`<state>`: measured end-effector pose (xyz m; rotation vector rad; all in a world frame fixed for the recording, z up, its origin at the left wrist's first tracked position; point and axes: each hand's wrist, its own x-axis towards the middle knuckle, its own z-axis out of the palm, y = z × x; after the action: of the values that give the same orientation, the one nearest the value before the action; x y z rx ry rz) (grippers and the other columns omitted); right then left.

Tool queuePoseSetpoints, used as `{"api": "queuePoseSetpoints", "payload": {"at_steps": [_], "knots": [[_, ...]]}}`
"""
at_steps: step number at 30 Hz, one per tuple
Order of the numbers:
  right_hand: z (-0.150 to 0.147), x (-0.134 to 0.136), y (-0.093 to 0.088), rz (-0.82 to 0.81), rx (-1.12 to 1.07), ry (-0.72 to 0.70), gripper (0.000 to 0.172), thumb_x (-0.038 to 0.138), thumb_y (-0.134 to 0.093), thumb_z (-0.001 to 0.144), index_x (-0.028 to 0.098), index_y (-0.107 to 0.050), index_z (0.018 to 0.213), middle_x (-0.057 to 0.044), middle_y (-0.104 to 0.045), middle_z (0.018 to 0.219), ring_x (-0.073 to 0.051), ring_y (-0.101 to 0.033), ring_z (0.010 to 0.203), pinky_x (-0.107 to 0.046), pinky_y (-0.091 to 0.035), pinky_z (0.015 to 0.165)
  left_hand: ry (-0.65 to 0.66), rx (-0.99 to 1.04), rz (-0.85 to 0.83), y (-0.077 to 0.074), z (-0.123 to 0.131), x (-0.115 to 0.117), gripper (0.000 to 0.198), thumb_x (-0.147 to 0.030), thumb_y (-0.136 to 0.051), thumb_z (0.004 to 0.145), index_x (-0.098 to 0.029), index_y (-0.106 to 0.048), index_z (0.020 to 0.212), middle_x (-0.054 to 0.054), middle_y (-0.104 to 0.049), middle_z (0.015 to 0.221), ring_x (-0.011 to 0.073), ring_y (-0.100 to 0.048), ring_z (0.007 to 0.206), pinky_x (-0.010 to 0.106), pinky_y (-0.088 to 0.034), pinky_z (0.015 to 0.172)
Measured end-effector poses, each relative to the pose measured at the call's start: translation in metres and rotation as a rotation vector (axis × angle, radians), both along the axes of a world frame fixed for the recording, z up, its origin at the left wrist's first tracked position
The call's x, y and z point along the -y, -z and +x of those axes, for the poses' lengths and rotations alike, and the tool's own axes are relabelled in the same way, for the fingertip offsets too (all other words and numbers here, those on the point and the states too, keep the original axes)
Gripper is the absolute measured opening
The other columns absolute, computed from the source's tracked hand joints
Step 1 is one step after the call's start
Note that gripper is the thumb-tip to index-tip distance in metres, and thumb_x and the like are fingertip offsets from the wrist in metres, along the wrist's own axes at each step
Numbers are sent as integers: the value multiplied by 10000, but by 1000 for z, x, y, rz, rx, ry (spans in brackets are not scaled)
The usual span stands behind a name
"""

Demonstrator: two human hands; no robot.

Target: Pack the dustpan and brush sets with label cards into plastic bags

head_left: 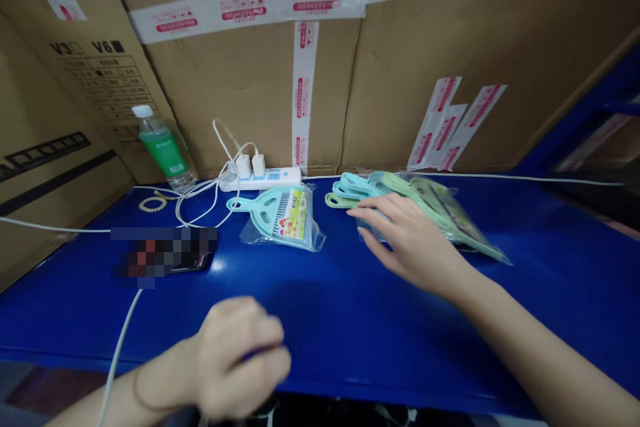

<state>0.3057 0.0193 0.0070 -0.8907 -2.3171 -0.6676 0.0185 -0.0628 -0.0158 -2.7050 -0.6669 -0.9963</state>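
Observation:
My right hand (403,237) reaches over a pile of bagged mini dustpan-and-brush sets, its fingers stretched out and apart. The pile shows light blue handles (357,183) and green dustpans (465,230) in clear plastic. Whether the fingertips touch the bags is hard to tell. Near the front edge of the blue table (320,327), my left hand (240,353) is curled into a loose fist, slightly blurred, with nothing visible in it. A single light blue dustpan-and-brush set (273,213) in a clear bag with a yellow label lies between the hands, further back.
A white power strip (280,177) with two plugged chargers stands against the cardboard (240,93). Looped white cables (183,210) run left. A bottle with a green label (165,150), a beaded bracelet (153,204) and a partly blurred-out phone (195,260) are on the left.

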Motion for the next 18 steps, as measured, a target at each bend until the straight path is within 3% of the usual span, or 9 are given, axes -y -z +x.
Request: {"api": "queuePoseSetpoints", "payload": {"at_steps": [3, 7, 10, 13, 18], "knots": [[2, -7, 4, 35, 62, 48, 239, 146, -479, 908, 150, -683, 1032, -147, -707, 1040, -290, -630, 934, -450, -520, 767, -74, -62, -14, -4, 14, -21, 242, -47, -360, 899, -175, -551, 974, 53, -608, 910, 145, -604, 736, 251, -526, 589], [0, -21, 9, 44, 222, 124, 339, 178, -509, 878, 205, -675, 1172, -125, -642, 1286, -359, -534, 1204, -561, -449, 931, -297, -383, 126, -3, 30, -51, 383, -11, -403, 842, -147, -549, 1170, 137, -623, 1157, 227, -637, 939, 346, -542, 784], [-4, -32, 11, -37, 355, 185, 442, 188, -552, 834, 222, -638, 1266, -114, -560, 1404, -408, -448, 1296, -610, -393, 983, -421, -522, 90, 2, 34, -72, 369, -84, -469, 881, -94, -545, 1243, 181, -618, 1202, 280, -617, 1042, 385, -517, 846], [-7, -39, 14, -93, 413, 234, 536, 161, -609, 788, 227, -605, 1320, -117, -540, 1425, -438, -460, 1282, -568, -458, 923, -391, -551, 79, 8, 32, -91, 274, -147, -496, 928, -96, -599, 1177, 144, -669, 1098, 255, -641, 970, 364, -521, 808], [-4, -45, 25, -53, 363, 295, 572, 72, -568, 811, 268, -582, 1348, -112, -606, 1353, -413, -508, 1248, -509, -507, 856, -271, -570, 98, 9, 19, -100, 271, -68, -506, 927, -164, -626, 1149, 72, -690, 1025, 207, -651, 967, 315, -527, 801]]}}
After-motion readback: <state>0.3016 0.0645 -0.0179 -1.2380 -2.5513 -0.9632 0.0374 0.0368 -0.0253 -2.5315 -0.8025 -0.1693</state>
